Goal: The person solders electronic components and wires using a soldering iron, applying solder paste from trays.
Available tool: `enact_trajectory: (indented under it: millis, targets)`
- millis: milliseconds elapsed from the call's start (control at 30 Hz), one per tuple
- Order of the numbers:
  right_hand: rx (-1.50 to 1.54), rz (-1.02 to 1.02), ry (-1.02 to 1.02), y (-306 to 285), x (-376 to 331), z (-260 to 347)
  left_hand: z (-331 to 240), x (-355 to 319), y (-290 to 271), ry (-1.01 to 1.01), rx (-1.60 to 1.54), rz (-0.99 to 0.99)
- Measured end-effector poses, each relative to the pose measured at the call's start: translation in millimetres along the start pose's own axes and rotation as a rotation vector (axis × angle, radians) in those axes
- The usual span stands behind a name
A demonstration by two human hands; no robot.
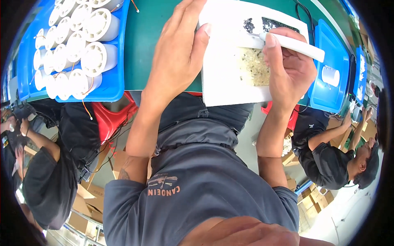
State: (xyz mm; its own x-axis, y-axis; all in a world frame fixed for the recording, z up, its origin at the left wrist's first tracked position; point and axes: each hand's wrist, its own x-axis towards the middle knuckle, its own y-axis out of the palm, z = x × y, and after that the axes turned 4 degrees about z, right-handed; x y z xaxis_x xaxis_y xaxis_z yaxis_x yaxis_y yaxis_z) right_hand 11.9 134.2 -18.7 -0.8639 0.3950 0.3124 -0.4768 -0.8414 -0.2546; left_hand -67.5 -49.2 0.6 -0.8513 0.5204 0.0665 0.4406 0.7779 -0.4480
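My right hand (292, 76) grips a white pen-shaped tool (303, 47) with a thin metal tip. The tip points left, just over a white foam board (221, 84) and below a small cluster of tiny black parts (248, 25). More tiny dark parts fill a recess (281, 24) at the board's far right, partly behind my fingers. Nearer me, a yellowish patch (251, 67) on the board carries a few scattered dark bits. My left hand (178, 53) lies along the board's left edge with its fingers stretched out, holding nothing; its fingertips run out of view.
On the left, a blue tray (120, 78) holds several white cylinders (98, 57) with thin wires. A blue tray (334, 98) on the right contains one white cylinder (330, 76). Black cable (305, 14) runs behind the board on the green table (141, 45). Co-workers sit on both sides.
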Motion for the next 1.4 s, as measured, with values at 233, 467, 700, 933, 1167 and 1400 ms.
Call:
enact_trajectory:
  millis: [233, 467, 700, 933, 1167, 1400]
  targets:
    - [-0.016, 0.02, 0.005, 0.9, -0.9, 1.5, -2.4, -0.1, -0.5, -0.009, -0.003, 0.0]
    - [-0.224, 0.058, -0.184, 0.4, -0.5, -0.5, -3.0, 0.6, -1.2, 0.001, -0.003, 0.0]
    - [-0.318, 0.096, -0.251, 1.6, -2.0, 3.6, -1.6, 0.5, -0.8, 0.011, -0.008, -0.001]
    - [0.093, -0.076, 0.077, -5.8, -0.2, 4.4, -5.3, 1.3, -1.7, -0.035, 0.001, 0.012]
    - [0.07, -0.045, 0.105, -4.6, 0.9, 3.3, -3.0, -1.0, -0.9, -0.009, 0.008, -0.008]
    - [0.073, -0.029, 0.166, -3.2, 3.2, 4.1, -2.1, -0.9, -1.1, -0.007, 0.006, -0.007]
